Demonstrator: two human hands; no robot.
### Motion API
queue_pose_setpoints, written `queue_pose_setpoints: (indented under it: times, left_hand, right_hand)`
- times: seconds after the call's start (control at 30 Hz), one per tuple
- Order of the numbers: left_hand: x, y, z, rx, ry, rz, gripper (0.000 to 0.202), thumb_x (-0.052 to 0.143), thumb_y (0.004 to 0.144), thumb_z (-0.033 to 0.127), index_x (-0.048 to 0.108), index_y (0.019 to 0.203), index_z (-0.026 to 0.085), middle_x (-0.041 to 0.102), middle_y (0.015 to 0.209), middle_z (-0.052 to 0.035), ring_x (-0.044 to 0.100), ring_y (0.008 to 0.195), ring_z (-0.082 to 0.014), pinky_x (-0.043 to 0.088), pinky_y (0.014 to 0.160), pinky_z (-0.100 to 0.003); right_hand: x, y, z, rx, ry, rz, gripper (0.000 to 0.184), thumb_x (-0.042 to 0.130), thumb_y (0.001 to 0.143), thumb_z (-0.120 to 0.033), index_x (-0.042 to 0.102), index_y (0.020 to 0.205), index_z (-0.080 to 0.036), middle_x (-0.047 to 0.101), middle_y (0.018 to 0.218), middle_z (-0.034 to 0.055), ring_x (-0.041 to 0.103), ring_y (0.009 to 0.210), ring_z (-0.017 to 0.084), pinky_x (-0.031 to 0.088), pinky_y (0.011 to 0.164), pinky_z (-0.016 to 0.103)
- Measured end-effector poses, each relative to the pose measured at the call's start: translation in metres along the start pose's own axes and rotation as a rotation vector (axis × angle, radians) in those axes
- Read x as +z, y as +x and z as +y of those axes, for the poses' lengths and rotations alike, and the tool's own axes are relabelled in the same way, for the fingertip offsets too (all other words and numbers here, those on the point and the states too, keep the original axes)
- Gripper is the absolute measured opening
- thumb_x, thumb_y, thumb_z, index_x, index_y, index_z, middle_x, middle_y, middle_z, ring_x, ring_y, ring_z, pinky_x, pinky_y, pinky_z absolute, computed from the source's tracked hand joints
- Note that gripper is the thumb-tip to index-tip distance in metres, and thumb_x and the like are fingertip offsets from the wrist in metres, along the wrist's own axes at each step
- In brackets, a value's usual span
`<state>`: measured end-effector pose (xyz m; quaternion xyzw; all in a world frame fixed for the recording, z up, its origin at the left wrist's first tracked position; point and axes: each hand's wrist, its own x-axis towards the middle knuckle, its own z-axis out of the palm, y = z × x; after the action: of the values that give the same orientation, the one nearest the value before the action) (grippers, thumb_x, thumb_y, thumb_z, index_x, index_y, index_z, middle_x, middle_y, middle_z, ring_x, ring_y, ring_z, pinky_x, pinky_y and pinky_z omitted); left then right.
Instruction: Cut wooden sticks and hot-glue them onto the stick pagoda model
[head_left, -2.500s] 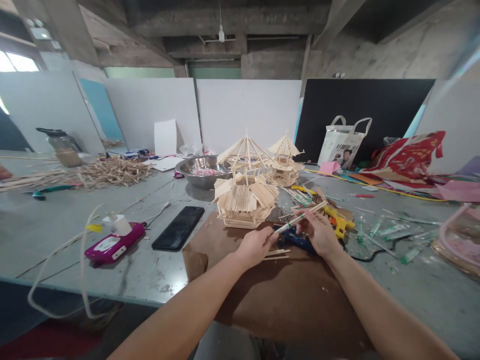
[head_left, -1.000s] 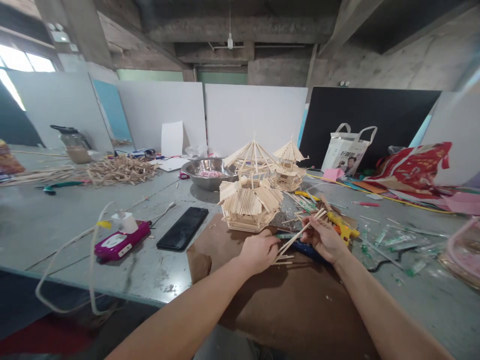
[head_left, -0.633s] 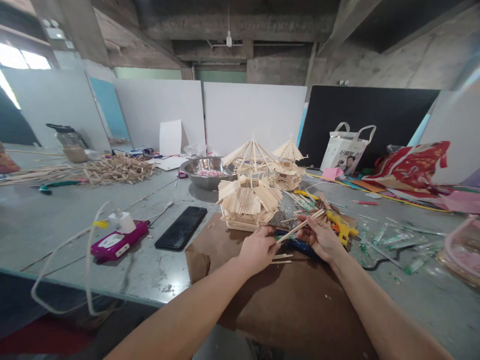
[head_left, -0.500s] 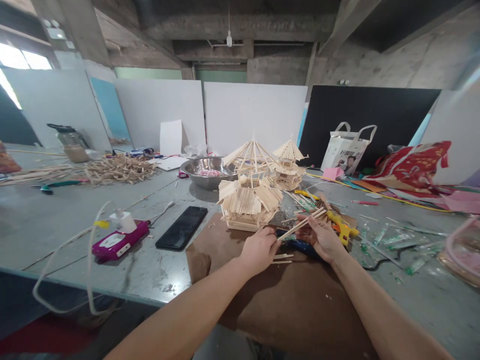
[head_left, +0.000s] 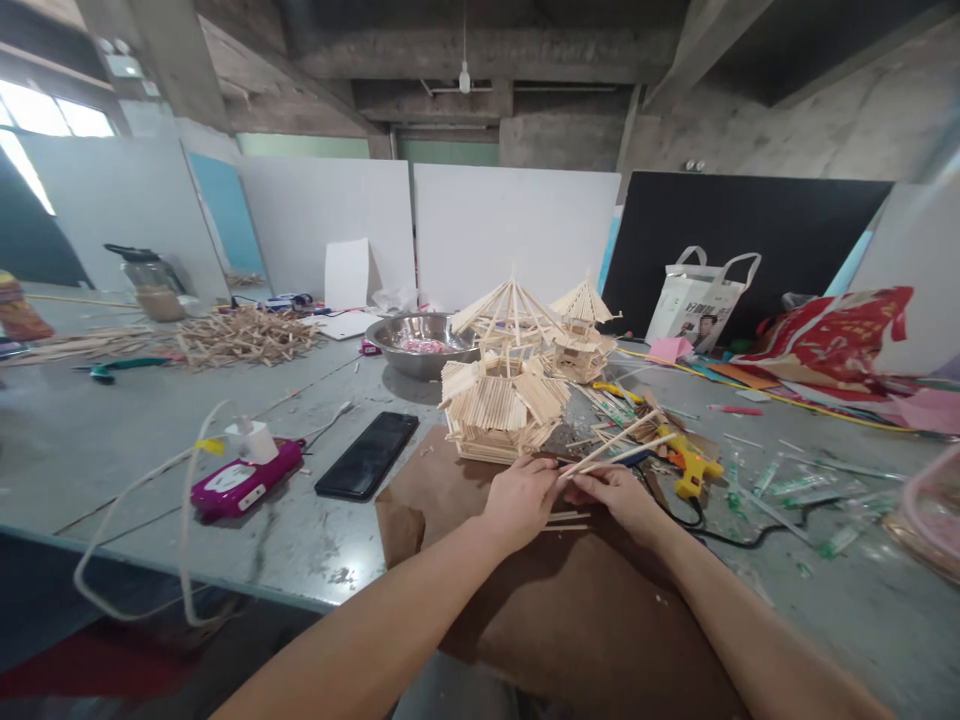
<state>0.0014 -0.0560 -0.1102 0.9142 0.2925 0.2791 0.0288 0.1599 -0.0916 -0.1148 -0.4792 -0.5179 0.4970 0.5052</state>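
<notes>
My left hand [head_left: 523, 500] is closed on the near ends of thin wooden sticks [head_left: 619, 446], which point away to the right and spread apart. Close beside it, my right hand [head_left: 611, 497] pinches the sticks near the same ends. A few loose sticks [head_left: 566, 521] lie below the hands on a brown board [head_left: 585, 610]. Just behind my left hand stands a small pavilion model [head_left: 506, 410] built of sticks, with an open-ribbed pointed roof. A second stick pavilion [head_left: 581, 340] stands farther back. To the right of my right hand lies a yellow glue gun [head_left: 690, 465].
A black phone [head_left: 367, 455] and a purple power strip [head_left: 247, 480] with a white cable lie left. Behind are a metal bowl [head_left: 420, 365] and a stick pile [head_left: 240, 335]. Clear plastic scraps [head_left: 840, 490] litter the right side, near a white bag [head_left: 697, 305].
My right hand has moved left and down along the sticks, toward my left hand. The sticks, close together before, now fan apart at their far ends. The view has shifted slightly.
</notes>
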Motion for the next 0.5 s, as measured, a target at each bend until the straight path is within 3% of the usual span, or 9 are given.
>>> queue_pose_setpoints:
  times: [0.2, 0.37, 0.5]
  left_hand:
    - [-0.015, 0.002, 0.001, 0.034, -0.117, 0.161, 0.03, 0.027, 0.083, 0.026, 0.056, 0.084, 0.016, 0.059, 0.091, -0.0072, 0.049, 0.091, -0.0154, 0.037, 0.083, -0.031]
    - [-0.037, 0.008, -0.009, -0.283, -0.342, 0.302, 0.035, 0.024, 0.083, 0.033, 0.052, 0.095, 0.014, 0.054, 0.066, -0.0034, 0.05, 0.062, -0.0121, 0.04, 0.061, -0.023]
    - [-0.06, 0.017, -0.022, -0.442, -0.437, 0.451, 0.037, 0.029, 0.081, 0.035, 0.048, 0.106, 0.016, 0.053, 0.063, -0.0008, 0.048, 0.058, -0.0112, 0.038, 0.056, -0.022]
  right_hand:
    - [-0.004, 0.005, 0.002, 0.026, 0.078, 0.128, 0.026, 0.06, 0.06, -0.041, 0.061, 0.066, -0.016, 0.062, 0.062, 0.0015, 0.057, 0.057, 0.012, 0.047, 0.056, 0.024]
    - [-0.004, 0.005, 0.003, 0.008, 0.023, 0.139, 0.027, 0.057, 0.063, -0.042, 0.059, 0.066, -0.016, 0.063, 0.07, 0.0037, 0.058, 0.063, 0.013, 0.047, 0.055, 0.023]
    - [-0.003, 0.003, 0.002, 0.017, -0.008, 0.129, 0.029, 0.055, 0.065, -0.044, 0.06, 0.066, -0.015, 0.062, 0.065, 0.0035, 0.057, 0.059, 0.011, 0.046, 0.054, 0.022]
